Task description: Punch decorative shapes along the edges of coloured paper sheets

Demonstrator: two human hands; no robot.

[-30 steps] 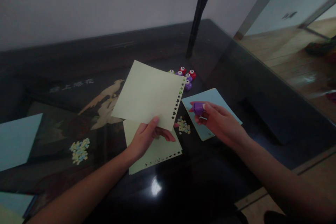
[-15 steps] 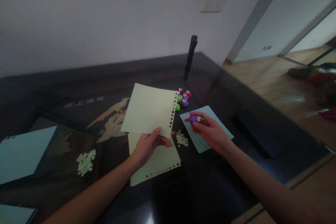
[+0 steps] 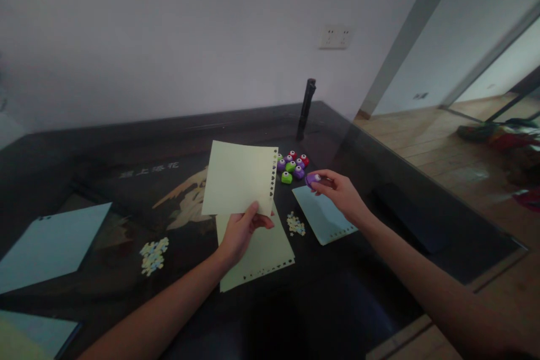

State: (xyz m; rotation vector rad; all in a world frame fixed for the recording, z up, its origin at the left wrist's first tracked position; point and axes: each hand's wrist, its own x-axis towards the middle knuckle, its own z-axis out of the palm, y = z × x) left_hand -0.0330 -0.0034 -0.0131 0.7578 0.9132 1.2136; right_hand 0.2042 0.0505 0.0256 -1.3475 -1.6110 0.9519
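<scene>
My left hand (image 3: 243,234) pinches the lower edge of a pale yellow paper sheet (image 3: 238,177), thumb on top. Small punched shapes, stars and hearts among them, run down the sheet's right edge. Between the fingers of my right hand (image 3: 337,194) is a purple craft punch (image 3: 313,179) with a white button. It is apart from the sheet, above a blue sheet (image 3: 327,219) punched along its near edge. Beyond the hands sits a cluster of purple, green and red punches (image 3: 291,166). More yellow sheets (image 3: 257,261) lie under my left hand, also punched along the near edge.
A small heap of paper cutouts (image 3: 296,224) lies between the yellow and blue sheets, and a larger heap (image 3: 154,256) farther left. Blue sheets (image 3: 59,244) rest at the left. A black upright post (image 3: 308,102) stands at the back; a dark flat object (image 3: 409,216) lies at the right.
My right hand, still holding the purple punch, has moved away from me, toward the punch cluster. The yellow sheet stays in my left hand. The camera view has shifted slightly.
</scene>
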